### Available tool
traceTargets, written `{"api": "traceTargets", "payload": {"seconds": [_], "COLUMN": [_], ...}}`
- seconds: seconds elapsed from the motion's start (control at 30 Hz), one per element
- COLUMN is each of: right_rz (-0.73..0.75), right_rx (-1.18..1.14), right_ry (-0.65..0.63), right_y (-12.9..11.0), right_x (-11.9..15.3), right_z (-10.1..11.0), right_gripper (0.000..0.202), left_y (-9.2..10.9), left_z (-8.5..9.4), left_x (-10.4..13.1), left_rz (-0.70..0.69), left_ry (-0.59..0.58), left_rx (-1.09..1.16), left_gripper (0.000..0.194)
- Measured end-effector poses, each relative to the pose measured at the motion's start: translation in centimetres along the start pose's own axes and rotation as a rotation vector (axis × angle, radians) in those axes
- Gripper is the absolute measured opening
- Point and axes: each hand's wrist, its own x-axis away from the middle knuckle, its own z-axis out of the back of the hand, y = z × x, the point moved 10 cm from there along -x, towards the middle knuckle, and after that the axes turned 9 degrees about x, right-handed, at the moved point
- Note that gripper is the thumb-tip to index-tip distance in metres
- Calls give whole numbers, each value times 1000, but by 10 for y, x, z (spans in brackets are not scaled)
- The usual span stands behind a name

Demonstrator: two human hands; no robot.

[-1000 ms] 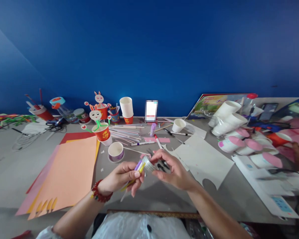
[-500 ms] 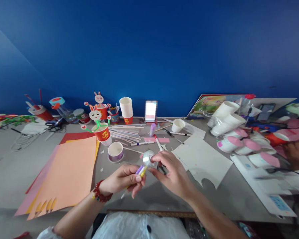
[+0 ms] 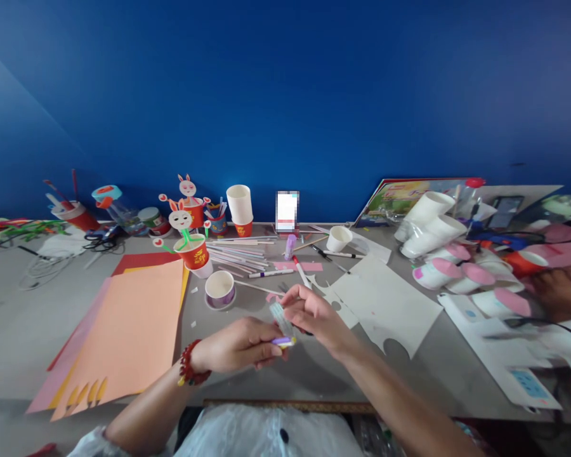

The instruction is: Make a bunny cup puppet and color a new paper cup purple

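Note:
My left hand point(image 3: 245, 343), with a red bead bracelet at the wrist, is closed around a small bundle of purple, white and yellow sticks point(image 3: 282, 341); only their ends stick out, pointing right. Just above these ends, my right hand point(image 3: 316, 314) has its fingers curled round a roll of clear tape point(image 3: 280, 315). The roll is tilted and touches or nearly touches the bundle. Whether a strip of tape is stuck to the sticks, I cannot tell. Behind the left hand stands a paper cup point(image 3: 219, 289) with a purple band.
Stacked coloured sheets point(image 3: 137, 324) lie at left, a cut white sheet point(image 3: 385, 298) at right. Farther back are rabbit figures in red cups point(image 3: 193, 252), loose paper sticks point(image 3: 238, 255), pens and a glue stick point(image 3: 290, 246). Another person's hand point(image 3: 564, 289) rests at far right.
My left hand has turned over, so the sticks now point right and its back shows. The tape roll has tilted and come down against the sticks' ends.

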Motion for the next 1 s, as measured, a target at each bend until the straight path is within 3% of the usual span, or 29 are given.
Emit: {"api": "traceTargets", "payload": {"seconds": [0.17, 0.47, 0.8, 0.9, 1.0], "right_rz": [-4, 118, 138, 162, 256], "right_rx": [-25, 145, 152, 273, 444], "right_ry": [-50, 96, 84, 99, 196], "right_y": [-4, -25, -15, -15, -26], "right_x": [-12, -17, -26, -25, -17], "right_z": [-4, 10, 11, 13, 20], "right_gripper": [44, 46, 42, 34, 30], "left_y": [-6, -28, -30, -35, -40], "left_z": [2, 10, 14, 17, 18], "left_x": [-3, -3, -5, -5, -6], "left_rz": [23, 141, 143, 109, 77], "left_ry": [10, 89, 125, 180, 235], "left_rx": [-93, 222, 383, 435, 503], "left_gripper": [42, 45, 44, 44, 44]}}
